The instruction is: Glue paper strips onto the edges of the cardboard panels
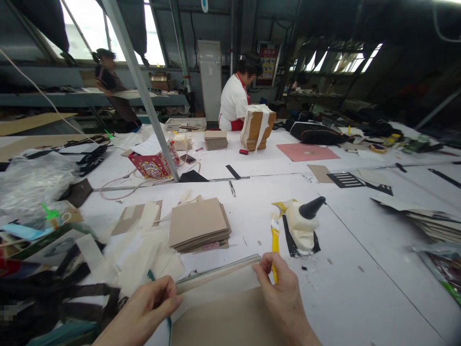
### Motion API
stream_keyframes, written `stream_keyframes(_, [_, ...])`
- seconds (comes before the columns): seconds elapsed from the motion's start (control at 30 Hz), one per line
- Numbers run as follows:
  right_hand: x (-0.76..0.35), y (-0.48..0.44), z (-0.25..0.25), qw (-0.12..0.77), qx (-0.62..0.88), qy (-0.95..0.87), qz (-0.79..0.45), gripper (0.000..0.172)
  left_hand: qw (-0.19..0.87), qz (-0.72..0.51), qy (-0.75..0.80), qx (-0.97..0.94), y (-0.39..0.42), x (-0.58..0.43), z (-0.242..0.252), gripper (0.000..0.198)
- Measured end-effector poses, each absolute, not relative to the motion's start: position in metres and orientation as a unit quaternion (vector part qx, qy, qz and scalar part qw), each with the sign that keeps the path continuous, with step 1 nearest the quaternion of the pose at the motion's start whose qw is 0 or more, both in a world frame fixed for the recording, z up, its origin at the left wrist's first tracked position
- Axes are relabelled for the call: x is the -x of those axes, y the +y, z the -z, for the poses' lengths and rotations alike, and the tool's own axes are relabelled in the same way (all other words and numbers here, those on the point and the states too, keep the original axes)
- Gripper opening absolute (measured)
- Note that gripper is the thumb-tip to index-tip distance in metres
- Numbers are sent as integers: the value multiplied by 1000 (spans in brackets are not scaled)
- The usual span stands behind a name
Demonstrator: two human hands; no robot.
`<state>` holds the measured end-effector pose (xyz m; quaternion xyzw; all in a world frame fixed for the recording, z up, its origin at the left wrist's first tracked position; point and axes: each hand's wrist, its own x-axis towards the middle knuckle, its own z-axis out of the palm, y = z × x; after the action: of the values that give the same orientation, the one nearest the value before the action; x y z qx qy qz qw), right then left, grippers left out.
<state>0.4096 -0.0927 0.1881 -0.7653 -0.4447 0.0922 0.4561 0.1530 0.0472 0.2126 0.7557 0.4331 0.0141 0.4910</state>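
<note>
A pale strip of thin material (219, 284) stretches across a grey-brown cardboard panel (223, 319) at the near edge of the table. My left hand (153, 302) has its fingers curled, with thumb and forefinger pinching the strip's left end. At the other end, my right hand (283, 290) pinches the strip near the panel's far right corner. A yellow-handled brush (275, 238) lies just beyond the right hand, its handle partly hidden behind the fingers. Farther right sits a cream-coloured glue container (301, 228) with a dark nozzle, on a black piece.
A stack of cardboard panels (200, 223) lies ahead, beside loose cream fabric strips (144, 259). Dark scraps (65, 298) crowd the left. A slanted metal post (144, 91) rises past a red box (149, 166). Two people work farther back, one in a white shirt (232, 98).
</note>
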Motion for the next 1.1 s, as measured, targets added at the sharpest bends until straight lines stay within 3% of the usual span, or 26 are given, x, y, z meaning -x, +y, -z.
stream_keyframes(0.23, [-414, -92, -191, 433, 770, -453, -116, 9, 660, 24, 446, -604, 43, -156, -221, 45])
stream_keyframes(0.63, [-414, -81, -177, 370, 774, -514, -5, 11, 413, 10, 502, -760, 53, -160, -191, 41])
stream_keyframes(0.9, [-418, -75, -188, 406, 770, -487, -66, 8, 472, -15, 440, -764, 50, -158, -205, 37])
stream_keyframes(1.1, [-429, -56, -215, 383, 745, -501, -219, 11, 511, -44, 379, -770, 45, -177, -252, 33])
